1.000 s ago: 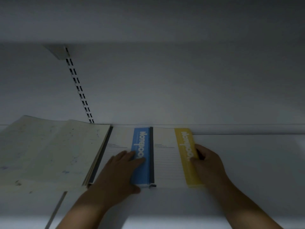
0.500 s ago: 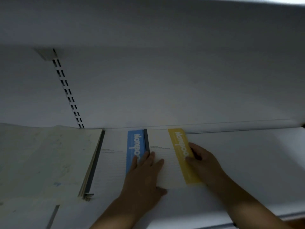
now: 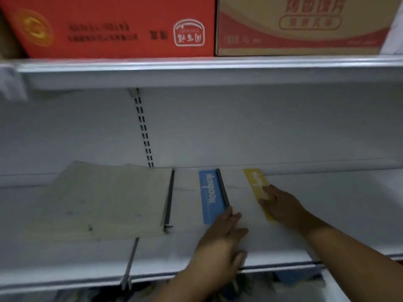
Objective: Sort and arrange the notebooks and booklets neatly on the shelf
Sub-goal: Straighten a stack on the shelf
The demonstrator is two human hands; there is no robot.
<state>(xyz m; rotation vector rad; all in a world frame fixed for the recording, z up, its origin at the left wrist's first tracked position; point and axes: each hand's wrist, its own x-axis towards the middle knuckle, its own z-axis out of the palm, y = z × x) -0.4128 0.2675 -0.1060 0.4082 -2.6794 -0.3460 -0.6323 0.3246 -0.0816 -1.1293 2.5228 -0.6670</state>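
Single head-worn wide-angle view, close in front of the shelf (image 3: 327, 214), facing forward and slightly down onto its board and back wall, with the upper shelf (image 3: 196, 68) and boxes (image 3: 109, 27) along the top edge.

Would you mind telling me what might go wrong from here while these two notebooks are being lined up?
The right hand presses the yellow-strip notebook, whose dark spine meets the blue-strip notebook; a hard push may ride it over. The left hand at their near edges may skew them. The pale booklet stack alongside could get shoved.
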